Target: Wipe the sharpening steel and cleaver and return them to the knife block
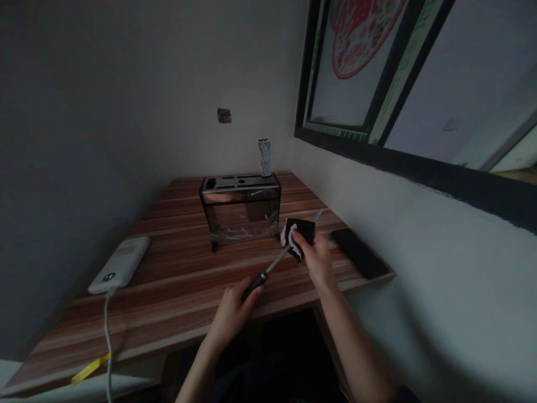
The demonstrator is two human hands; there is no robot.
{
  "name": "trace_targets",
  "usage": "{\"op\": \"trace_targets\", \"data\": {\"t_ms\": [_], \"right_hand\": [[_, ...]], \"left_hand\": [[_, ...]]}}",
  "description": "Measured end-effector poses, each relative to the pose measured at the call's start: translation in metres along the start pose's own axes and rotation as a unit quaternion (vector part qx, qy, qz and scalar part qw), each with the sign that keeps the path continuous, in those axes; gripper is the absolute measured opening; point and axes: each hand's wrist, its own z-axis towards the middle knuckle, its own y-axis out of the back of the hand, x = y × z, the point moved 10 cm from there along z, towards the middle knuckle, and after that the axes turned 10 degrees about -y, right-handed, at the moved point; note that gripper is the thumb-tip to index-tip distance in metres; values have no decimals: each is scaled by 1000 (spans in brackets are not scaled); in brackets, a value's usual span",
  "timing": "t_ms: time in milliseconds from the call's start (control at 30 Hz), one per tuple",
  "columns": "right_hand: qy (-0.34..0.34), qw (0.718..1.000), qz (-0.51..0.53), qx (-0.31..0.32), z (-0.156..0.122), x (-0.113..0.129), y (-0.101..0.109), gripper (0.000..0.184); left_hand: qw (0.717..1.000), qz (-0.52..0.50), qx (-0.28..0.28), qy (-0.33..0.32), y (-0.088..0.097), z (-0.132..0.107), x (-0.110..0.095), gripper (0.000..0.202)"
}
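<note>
My left hand (235,305) is closed round the black handle of a thin metal-shafted tool (277,259). The shaft slants up and right towards my right hand (318,257). My right hand pinches a dark square piece (305,228) with crumpled white material (289,236) along its left side, pressed around the shaft. A flat greyish tip (318,214) pokes out beyond it, in line with the shaft; the middle is hidden. Behind my hands stands a clear-sided, black-framed holder (241,183) with slots in its top.
On the wood-grain table (176,268), a white device (121,264) with a cable (108,336) lies at left. A black phone-like slab (359,253) rests near the right edge. A yellow strip (91,368) hangs at the front edge. A grey upright piece (265,158) stands behind the holder's top.
</note>
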Motion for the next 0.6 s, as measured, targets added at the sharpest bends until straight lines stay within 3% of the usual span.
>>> {"op": "trace_targets", "data": {"t_ms": [267,600], "right_hand": [[53,996,31,-67,23,38,37,32],[36,987,101,-120,18,25,42,35]], "left_hand": [[1000,-5,12,-2,-1,-2,-1,33],[1000,-4,20,-10,-2,0,-5,31]]}}
